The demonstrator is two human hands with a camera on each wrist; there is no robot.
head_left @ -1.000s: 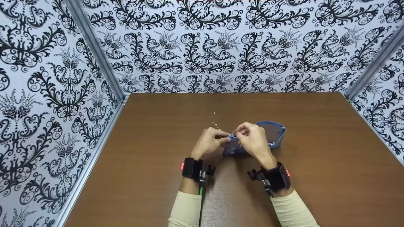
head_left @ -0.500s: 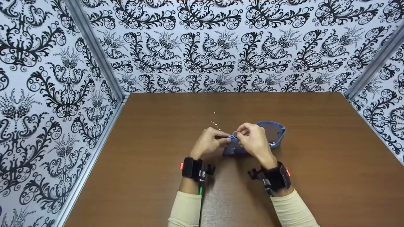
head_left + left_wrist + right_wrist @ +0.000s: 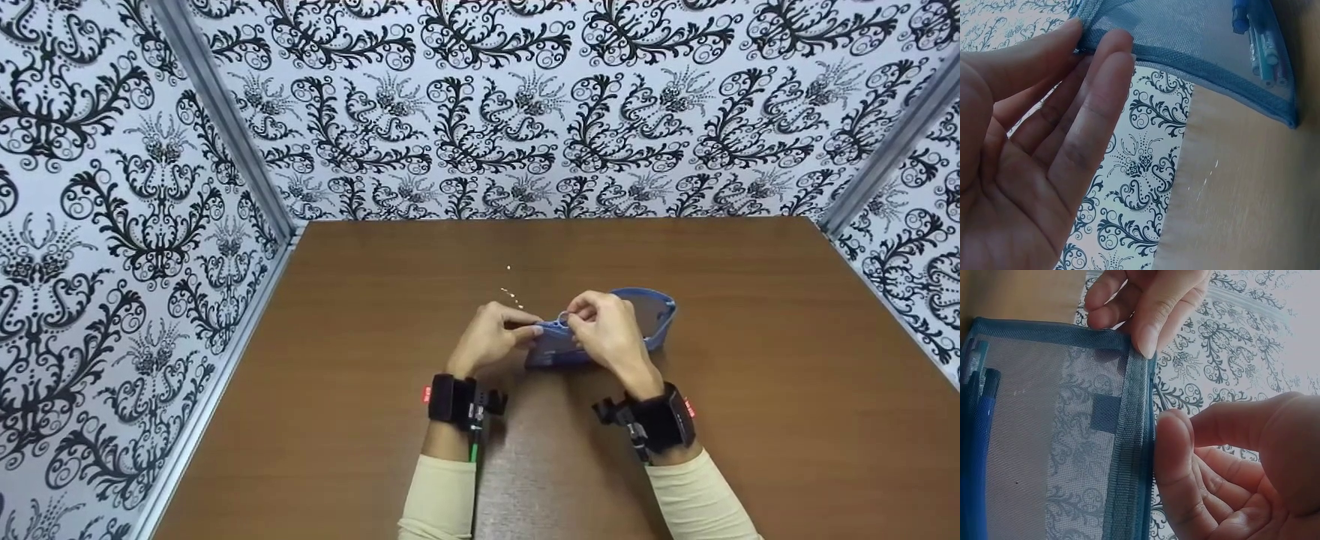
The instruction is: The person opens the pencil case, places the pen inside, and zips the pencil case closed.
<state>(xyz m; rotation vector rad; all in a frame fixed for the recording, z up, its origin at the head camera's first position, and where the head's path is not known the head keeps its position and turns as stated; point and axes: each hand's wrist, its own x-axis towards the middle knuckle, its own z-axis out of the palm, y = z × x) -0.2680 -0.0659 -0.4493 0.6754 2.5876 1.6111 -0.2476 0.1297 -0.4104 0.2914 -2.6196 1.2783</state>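
Note:
A blue mesh zip pouch (image 3: 551, 346) stands on the brown table, with several pens (image 3: 1266, 56) inside, seen through the mesh in both wrist views. My left hand (image 3: 489, 337) pinches the pouch's upper corner at one end of the zipper (image 3: 1131, 439), between thumb and fingertips. Thumb and index finger of my right hand (image 3: 609, 334) pinch a ring-shaped zipper pull (image 3: 560, 318) just beside it. Past the right hand, the pouch's blue-edged far end (image 3: 667, 319) bows outward. The right hand covers the middle of the pouch in the head view.
The brown table (image 3: 375, 420) spreads around the pouch. Small bright specks (image 3: 512, 295) show on its surface behind the left hand. Black-and-white patterned walls (image 3: 495, 112) stand at the back and sides. Each wrist wears a black strap (image 3: 452, 399) with a camera mount.
My right hand has shifted slightly right with the ring pull, along the zipper. The left hand, still pinching the corner, has moved a little left.

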